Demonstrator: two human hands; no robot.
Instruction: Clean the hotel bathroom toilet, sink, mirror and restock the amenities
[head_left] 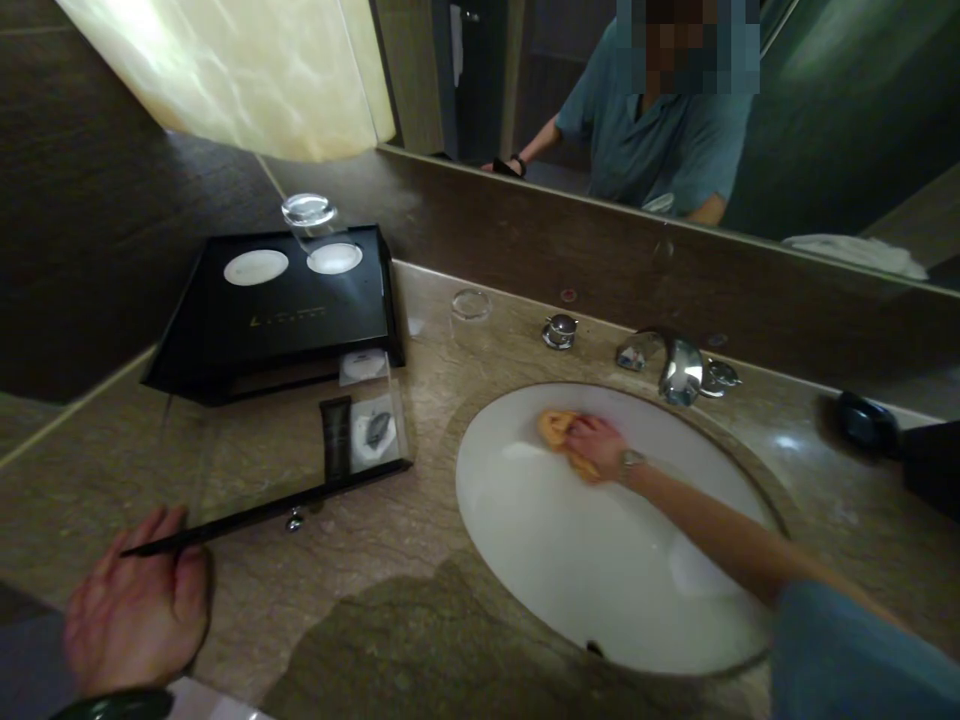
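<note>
My right hand (596,447) presses a yellow-orange cloth (556,428) against the far inner wall of the white oval sink (525,560). Its fingers are bent over the cloth and partly smeared by motion. At the lower left, my left hand (139,610) rests on the stone counter with its fingers stretched out, holding nothing. It lies at the left corner of a pulled-out drawer (247,518), whose dark front edge crosses the fingers. Whether they touch the drawer I cannot tell. In the drawer are a dark narrow packet (336,440) and a white packet (373,432).
A black box (300,318) behind the drawer carries white discs and an upturned glass (311,215). Another glass (471,305) stands by the wall. A chrome faucet (679,370) and knobs line the sink's back. A dark object (866,422) sits right, and a mirror (555,120) hangs above.
</note>
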